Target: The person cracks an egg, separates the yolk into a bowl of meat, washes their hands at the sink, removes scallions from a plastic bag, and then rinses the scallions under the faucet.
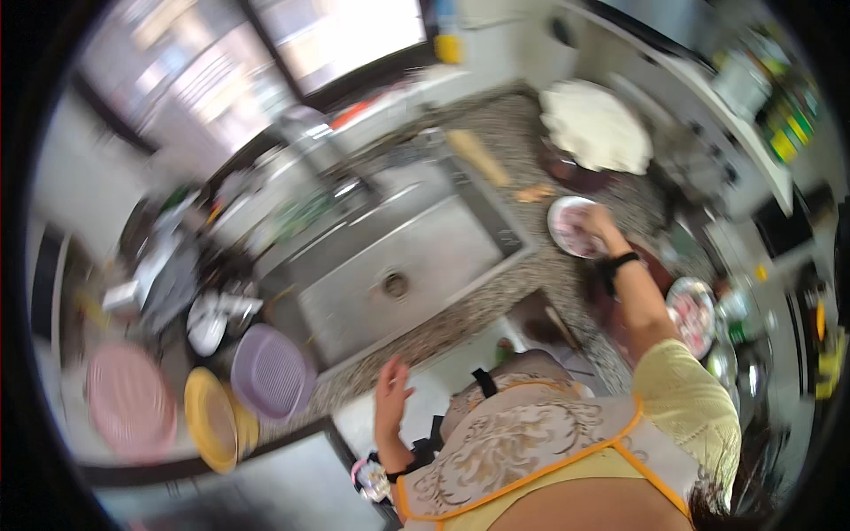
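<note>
My right hand [599,224] reaches over the right side of a small white bowl [554,216] on the granite counter. Pinkish contents, perhaps raw meat, show inside the bowl. My fingers lie over the bowl, but blur hides whether they grip its rim or its contents. My left hand [392,391] is held in the air by the counter's front edge, fingers a little apart, with nothing in it. Nearest to it is the steel sink [438,279]. Beside the bowl, toward the sink, lies a small orange-brown piece [534,193] that I cannot identify.
A pale cloth [594,126] covers something dark at the back right. A wooden rolling pin [479,158] lies beside the sink. Another dish [690,312] with pinkish pieces stands by my right arm. Purple [272,372], yellow [211,421] and pink [129,401] basins stand left.
</note>
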`<move>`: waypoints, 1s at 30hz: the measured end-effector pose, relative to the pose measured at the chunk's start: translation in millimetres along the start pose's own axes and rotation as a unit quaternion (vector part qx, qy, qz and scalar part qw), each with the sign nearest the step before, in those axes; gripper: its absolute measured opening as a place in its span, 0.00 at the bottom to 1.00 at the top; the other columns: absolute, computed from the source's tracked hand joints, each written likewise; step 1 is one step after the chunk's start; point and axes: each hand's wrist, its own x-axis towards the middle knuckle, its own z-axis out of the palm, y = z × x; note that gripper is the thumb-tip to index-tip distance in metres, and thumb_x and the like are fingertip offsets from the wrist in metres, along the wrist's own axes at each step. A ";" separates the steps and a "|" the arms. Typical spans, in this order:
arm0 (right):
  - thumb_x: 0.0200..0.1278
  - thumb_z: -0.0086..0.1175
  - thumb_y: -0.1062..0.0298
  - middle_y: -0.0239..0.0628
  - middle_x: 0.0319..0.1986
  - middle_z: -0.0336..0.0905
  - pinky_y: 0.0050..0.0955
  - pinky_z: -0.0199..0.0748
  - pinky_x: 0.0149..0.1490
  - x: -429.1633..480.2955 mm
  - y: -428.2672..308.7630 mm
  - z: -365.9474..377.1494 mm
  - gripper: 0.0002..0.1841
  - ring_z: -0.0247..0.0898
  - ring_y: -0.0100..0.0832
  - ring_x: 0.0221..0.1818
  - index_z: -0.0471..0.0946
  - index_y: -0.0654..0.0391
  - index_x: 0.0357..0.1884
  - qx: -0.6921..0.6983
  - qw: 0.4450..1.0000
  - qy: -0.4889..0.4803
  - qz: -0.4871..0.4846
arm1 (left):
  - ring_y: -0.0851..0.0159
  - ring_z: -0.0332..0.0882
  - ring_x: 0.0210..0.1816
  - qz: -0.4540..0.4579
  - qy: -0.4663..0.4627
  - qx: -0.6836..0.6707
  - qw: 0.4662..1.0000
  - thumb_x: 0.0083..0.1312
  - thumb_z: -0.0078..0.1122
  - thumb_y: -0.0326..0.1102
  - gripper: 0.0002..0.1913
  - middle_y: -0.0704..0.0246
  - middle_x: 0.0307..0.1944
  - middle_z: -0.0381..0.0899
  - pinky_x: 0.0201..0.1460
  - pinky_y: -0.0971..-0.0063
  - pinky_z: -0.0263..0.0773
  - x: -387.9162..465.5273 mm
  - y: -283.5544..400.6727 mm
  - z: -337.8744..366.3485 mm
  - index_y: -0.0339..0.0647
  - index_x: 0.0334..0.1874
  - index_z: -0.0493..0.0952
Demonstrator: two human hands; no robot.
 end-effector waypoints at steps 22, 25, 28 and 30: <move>0.44 0.62 0.58 0.45 0.42 0.78 0.39 0.72 0.50 -42.4 -54.5 1.3 0.23 0.75 0.45 0.46 0.77 0.46 0.48 -0.025 0.999 0.019 -0.009 | 0.59 0.69 0.58 -0.024 -0.046 0.082 0.995 0.68 0.53 0.50 0.26 0.63 0.60 0.69 0.52 0.65 0.70 114.7 74.0 70.1 0.49 0.65 0.65; 0.47 0.58 0.63 0.45 0.40 0.79 0.39 0.73 0.49 -44.2 -44.0 25.6 0.17 0.75 0.43 0.45 0.79 0.46 0.43 -0.115 0.983 0.141 -0.002 | 0.59 0.68 0.60 -0.003 -0.063 0.097 0.993 0.67 0.53 0.51 0.27 0.64 0.60 0.69 0.53 0.65 0.70 124.3 83.1 69.7 0.49 0.65 0.65; 0.45 0.59 0.66 0.47 0.37 0.79 0.39 0.74 0.46 -35.6 -33.8 14.4 0.16 0.77 0.45 0.41 0.81 0.46 0.41 -0.068 0.990 0.112 0.046 | 0.59 0.66 0.61 -0.010 -0.077 0.089 0.993 0.68 0.53 0.49 0.27 0.65 0.60 0.69 0.55 0.65 0.67 130.0 94.3 69.6 0.47 0.66 0.64; 0.44 0.59 0.68 0.46 0.27 0.80 0.39 0.76 0.39 -27.9 -8.9 4.7 0.17 0.78 0.48 0.32 0.82 0.47 0.41 0.076 0.990 0.089 0.084 | 0.59 0.66 0.61 0.005 -0.088 0.094 0.992 0.68 0.53 0.49 0.27 0.65 0.60 0.69 0.55 0.65 0.66 135.3 97.7 65.1 0.47 0.66 0.64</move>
